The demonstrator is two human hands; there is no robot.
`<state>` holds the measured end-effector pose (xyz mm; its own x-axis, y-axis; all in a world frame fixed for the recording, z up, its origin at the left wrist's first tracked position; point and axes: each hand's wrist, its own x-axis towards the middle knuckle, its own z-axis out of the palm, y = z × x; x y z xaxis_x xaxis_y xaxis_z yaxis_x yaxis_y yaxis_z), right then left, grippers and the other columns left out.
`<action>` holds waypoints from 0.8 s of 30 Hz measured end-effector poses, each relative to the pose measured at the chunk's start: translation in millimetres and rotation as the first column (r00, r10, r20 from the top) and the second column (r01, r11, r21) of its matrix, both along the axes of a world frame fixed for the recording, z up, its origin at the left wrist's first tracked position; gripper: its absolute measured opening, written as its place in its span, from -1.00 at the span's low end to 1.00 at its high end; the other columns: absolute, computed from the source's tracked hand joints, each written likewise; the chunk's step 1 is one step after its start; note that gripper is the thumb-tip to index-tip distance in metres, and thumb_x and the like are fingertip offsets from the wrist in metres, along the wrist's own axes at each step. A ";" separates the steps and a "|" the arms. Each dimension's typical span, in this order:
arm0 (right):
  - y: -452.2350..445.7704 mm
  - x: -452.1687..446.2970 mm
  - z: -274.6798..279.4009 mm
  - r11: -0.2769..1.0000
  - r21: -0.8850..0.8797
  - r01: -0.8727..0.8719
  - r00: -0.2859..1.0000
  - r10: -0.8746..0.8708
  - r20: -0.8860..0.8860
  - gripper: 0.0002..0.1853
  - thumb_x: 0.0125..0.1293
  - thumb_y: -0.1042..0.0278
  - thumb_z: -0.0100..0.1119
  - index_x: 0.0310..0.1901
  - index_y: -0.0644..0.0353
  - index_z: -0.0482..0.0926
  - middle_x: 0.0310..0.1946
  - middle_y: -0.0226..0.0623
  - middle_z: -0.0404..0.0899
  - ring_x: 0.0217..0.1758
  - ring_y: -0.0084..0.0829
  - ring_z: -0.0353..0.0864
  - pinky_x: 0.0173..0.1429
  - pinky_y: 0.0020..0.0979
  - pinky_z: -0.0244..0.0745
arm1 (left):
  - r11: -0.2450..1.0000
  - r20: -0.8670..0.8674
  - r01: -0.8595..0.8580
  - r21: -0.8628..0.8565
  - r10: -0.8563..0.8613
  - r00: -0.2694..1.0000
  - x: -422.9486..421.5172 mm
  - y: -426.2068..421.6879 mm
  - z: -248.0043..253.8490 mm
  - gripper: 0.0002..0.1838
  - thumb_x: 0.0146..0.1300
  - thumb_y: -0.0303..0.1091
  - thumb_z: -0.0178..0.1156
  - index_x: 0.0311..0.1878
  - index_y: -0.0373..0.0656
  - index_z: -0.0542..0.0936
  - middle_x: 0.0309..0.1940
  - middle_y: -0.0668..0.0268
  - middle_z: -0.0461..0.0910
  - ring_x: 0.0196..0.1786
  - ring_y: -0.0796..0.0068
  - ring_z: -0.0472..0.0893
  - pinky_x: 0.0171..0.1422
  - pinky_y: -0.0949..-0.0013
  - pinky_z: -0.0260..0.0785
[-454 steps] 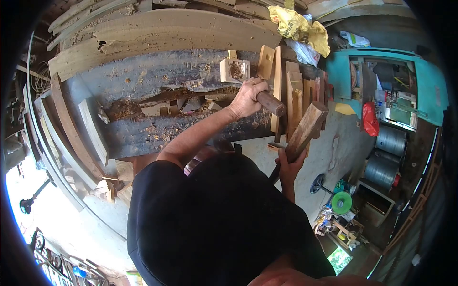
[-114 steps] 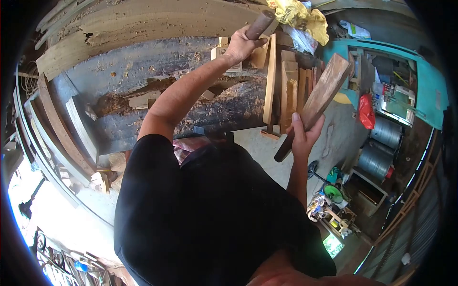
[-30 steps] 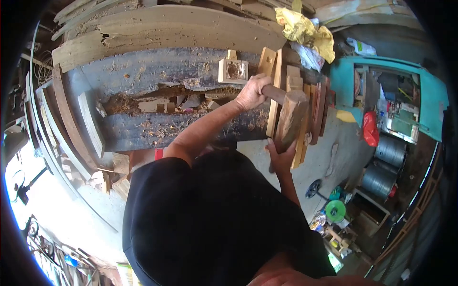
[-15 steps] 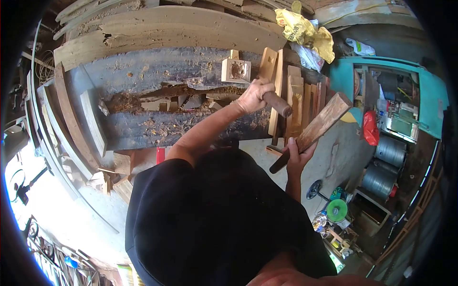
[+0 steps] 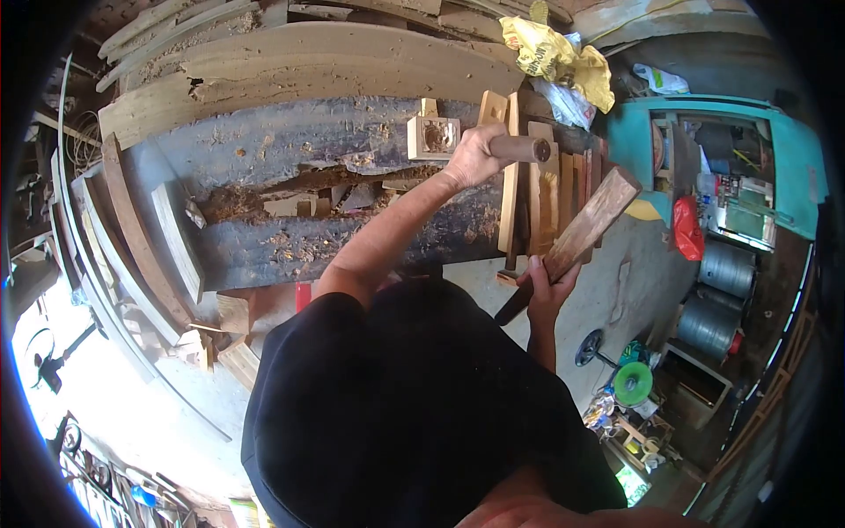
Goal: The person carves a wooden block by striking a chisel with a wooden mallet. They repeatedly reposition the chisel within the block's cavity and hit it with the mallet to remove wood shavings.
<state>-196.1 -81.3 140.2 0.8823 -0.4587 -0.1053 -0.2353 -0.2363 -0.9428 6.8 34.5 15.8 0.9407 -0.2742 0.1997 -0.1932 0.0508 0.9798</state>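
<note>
My left hand (image 5: 475,160) is wrapped round a chisel, its thick brown round handle (image 5: 521,149) sticking out to the right; the blade is hidden. Just left of that hand, a pale wooden block (image 5: 421,139) with a rough hollow cut in its face sits on the dark, worn bench (image 5: 290,251). Whether the chisel's tip touches the block cannot be seen. Away from the bench edge, my right hand (image 5: 549,290) grips a heavy wooden club (image 5: 591,224) by its narrow dark end, the thick end slanting up to the right.
Wooden pieces (image 5: 543,207) stand in a row at the bench's right end. Chips and shavings surround a ragged gap (image 5: 304,189) in the bench top. Long boards (image 5: 352,66) lie behind. A yellow bag (image 5: 563,57) hangs at the back, near a teal cabinet (image 5: 629,132).
My left hand has shifted slightly up and right, and the chisel handle has swung from pointing down-right to nearly level. My right hand and the club have hardly moved.
</note>
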 end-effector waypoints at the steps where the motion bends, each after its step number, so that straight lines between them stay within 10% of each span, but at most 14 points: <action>1: -0.7 0.5 -0.7 1.000 0.006 -0.009 1.000 0.009 0.014 -0.36 0.23 0.46 0.25 0.27 0.32 0.13 -0.39 -0.29 0.50 -0.55 -0.54 0.50 -0.43 -0.51 0.46 | 0.993 0.088 -0.118 0.020 0.116 0.989 -3.5 -0.5 2.2 -0.74 0.01 -0.40 0.41 -0.34 -0.16 0.48 -0.41 0.24 0.55 -0.31 0.34 0.59 -0.21 0.27 0.45; 24: -9.7 -12.8 -4.3 0.998 0.012 0.065 0.998 -0.065 -0.025 -0.27 0.22 0.41 0.27 0.33 0.29 0.08 -0.42 -0.29 0.50 -0.57 -0.54 0.51 -0.46 -0.51 0.47 | 0.989 0.276 -0.134 0.062 0.112 0.955 -49.6 -15.6 2.1 -0.80 0.05 -0.32 0.35 -0.31 -0.07 0.52 -0.38 0.22 0.44 -0.20 0.11 0.46 -0.06 0.15 0.22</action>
